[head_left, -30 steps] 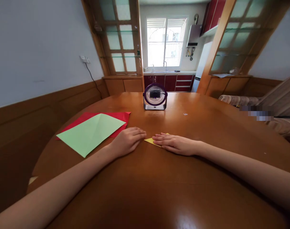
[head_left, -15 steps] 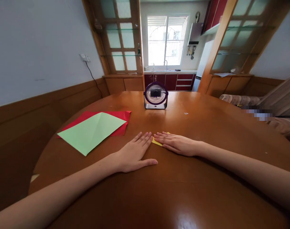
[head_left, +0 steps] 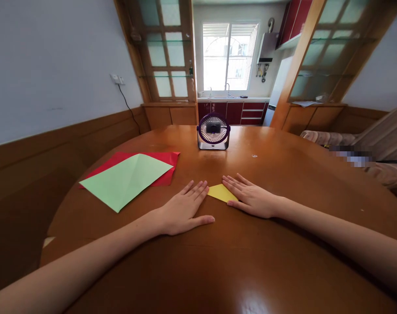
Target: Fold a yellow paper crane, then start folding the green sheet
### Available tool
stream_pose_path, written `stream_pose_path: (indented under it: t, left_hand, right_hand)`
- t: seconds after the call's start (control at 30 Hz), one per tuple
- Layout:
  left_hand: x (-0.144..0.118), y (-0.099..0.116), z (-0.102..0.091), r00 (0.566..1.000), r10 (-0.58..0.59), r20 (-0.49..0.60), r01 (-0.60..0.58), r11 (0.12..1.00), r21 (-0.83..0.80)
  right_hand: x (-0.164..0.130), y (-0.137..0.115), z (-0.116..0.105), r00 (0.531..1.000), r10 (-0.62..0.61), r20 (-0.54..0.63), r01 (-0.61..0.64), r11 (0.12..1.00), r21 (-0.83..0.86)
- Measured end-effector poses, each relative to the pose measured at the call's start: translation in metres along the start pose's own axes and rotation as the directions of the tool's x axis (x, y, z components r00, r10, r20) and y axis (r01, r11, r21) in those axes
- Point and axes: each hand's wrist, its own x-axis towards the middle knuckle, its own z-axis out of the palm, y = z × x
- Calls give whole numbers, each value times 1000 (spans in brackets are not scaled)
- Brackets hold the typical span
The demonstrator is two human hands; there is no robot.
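Observation:
A small piece of folded yellow paper (head_left: 219, 192) lies on the brown wooden table (head_left: 198, 270) between my hands. My right hand (head_left: 252, 198) rests flat on its right part, fingers stretched and slightly spread, hiding that end. My left hand (head_left: 185, 209) lies flat on the table, its fingertips at the paper's left tip and its thumb stretched out to the right. Neither hand grasps anything. To the left of my left hand, a light green sheet of paper (head_left: 126, 181) with a crease lies over red paper (head_left: 170, 172).
A small purple desk fan (head_left: 213, 130) stands at the table's far side, facing me. Beyond it are a kitchen counter and a window (head_left: 229, 56). A striped cushioned seat (head_left: 329, 136) is at the right edge, and a wall with a plugged-in cord (head_left: 128, 104) at the left.
My right hand has slid a little to the right and its fingers have spread, uncovering more of the yellow paper. My left hand has stayed almost still.

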Motion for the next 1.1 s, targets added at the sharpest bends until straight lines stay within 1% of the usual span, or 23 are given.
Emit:
stream_pose_path:
  t: [0.13, 0.23, 0.3, 0.4, 0.5, 0.63, 0.83, 0.97, 1.1]
  left_hand:
    - [2, 8, -1, 999, -53, -12, 53, 999, -8]
    - [11, 17, 1, 995, -98, -10, 97, 994, -47]
    - [19, 24, 2, 997, -81, -6, 81, 992, -94]
    - [32, 32, 4, 999, -43, 30, 47, 987, -155]
    - [37, 35, 2, 997, -14, 75, 27, 983, -183]
    - [30, 33, -2, 995, -48, 88, 62, 985, -162]
    - [11, 20, -4, 988, -114, 101, 123, 988, -89]
    - [0, 12, -6, 985, -164, 59, 167, 985, -45]
    - [-4, 10, -7, 981, -188, 34, 189, 981, -28]
  right_hand:
    - [-1, -2, 0, 999, 28, 18, -27, 1000, -12]
    - [0, -3, -1, 999, 30, 16, -30, 1000, 0]
    - [0, -4, -1, 999, 38, 32, -38, 999, 7]
    - [0, -5, -2, 996, 63, 59, -63, 998, 4]
    - [-1, -5, -3, 995, 75, 58, -76, 997, -1]
    - [-2, -6, -4, 992, 111, 57, -111, 994, -15]
    - [-3, -11, -8, 976, 203, 84, -200, 979, -39]
    - [-4, -12, -8, 962, 255, 92, -251, 966, -56]
    - [-6, -11, -6, 960, 271, 67, -266, 961, -72]
